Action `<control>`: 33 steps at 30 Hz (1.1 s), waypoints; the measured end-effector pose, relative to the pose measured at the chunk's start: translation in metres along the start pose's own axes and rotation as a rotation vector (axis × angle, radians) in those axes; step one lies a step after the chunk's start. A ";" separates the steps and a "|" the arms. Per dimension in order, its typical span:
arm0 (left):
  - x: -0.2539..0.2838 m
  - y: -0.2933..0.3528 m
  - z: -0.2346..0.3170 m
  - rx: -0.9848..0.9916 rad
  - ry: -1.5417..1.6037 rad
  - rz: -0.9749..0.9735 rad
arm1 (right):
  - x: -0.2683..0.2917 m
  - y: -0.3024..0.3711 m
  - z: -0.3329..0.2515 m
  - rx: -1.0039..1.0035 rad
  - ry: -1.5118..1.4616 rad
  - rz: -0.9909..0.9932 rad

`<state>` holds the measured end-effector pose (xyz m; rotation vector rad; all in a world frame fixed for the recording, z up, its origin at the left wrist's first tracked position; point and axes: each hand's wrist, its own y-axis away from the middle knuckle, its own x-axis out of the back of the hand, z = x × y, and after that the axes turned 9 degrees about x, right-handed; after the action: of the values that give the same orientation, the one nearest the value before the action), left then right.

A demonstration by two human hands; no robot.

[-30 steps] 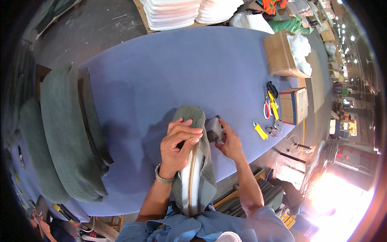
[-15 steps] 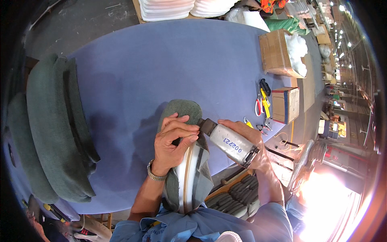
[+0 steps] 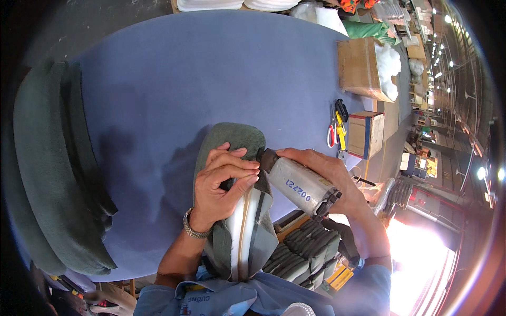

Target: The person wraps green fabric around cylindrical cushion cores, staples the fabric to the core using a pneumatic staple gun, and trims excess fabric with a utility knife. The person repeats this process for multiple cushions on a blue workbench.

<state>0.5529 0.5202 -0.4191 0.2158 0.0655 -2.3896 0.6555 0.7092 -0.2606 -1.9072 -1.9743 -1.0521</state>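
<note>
Plainly, a broad blue table (image 3: 158, 68) fills most of the view, its smooth top curving toward 12 o'clock. At the centre and down to 6 o'clock lies a padded piece (image 3: 237, 136), its grey-green cover opening over a white core (image 3: 237, 234) with a tan strip along it. The left hand (image 3: 221, 179) has its fingers pinched together on the cover's edge; the right hand (image 3: 329, 171), toward 4 o'clock from it, is wrapped around a silver tool (image 3: 299, 181) with a dark nose. That nose sits right by the left fingertips, though whether it touches the cloth is hard to tell.

Long grey-green pads (image 3: 52, 174) lie on the table at 9 o'clock. Between 2 and 3 o'clock are red-handled scissors (image 3: 331, 136), a yellow cutter (image 3: 341, 132) and a small carton (image 3: 363, 136); between 1 and 2, a larger cardboard box (image 3: 360, 66) spills white stuffing (image 3: 388, 71).

Beyond the table, white stacks (image 3: 211, 5) stand at 12 o'clock, grey floor (image 3: 74, 31) shows at 10, dark cushions (image 3: 303, 250) are piled at 5, and glaring light (image 3: 416, 258) pours in at 4. Small ceiling lamps (image 3: 448, 19) dot the hall at 2.
</note>
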 end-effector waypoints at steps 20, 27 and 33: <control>0.001 -0.103 -0.005 0.378 -0.208 -0.468 | -0.022 -0.008 -0.020 -0.121 -0.044 0.072; -0.010 -0.087 -0.018 0.065 -0.101 -0.249 | -0.017 -0.013 -0.018 -0.068 0.068 0.045; -0.010 -0.086 -0.021 0.062 -0.088 -0.163 | -0.012 -0.021 -0.020 -0.128 0.071 -0.006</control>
<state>0.5046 0.5924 -0.4393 0.1381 -0.0335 -2.5628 0.6314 0.6891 -0.2605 -1.8988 -1.9176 -1.2573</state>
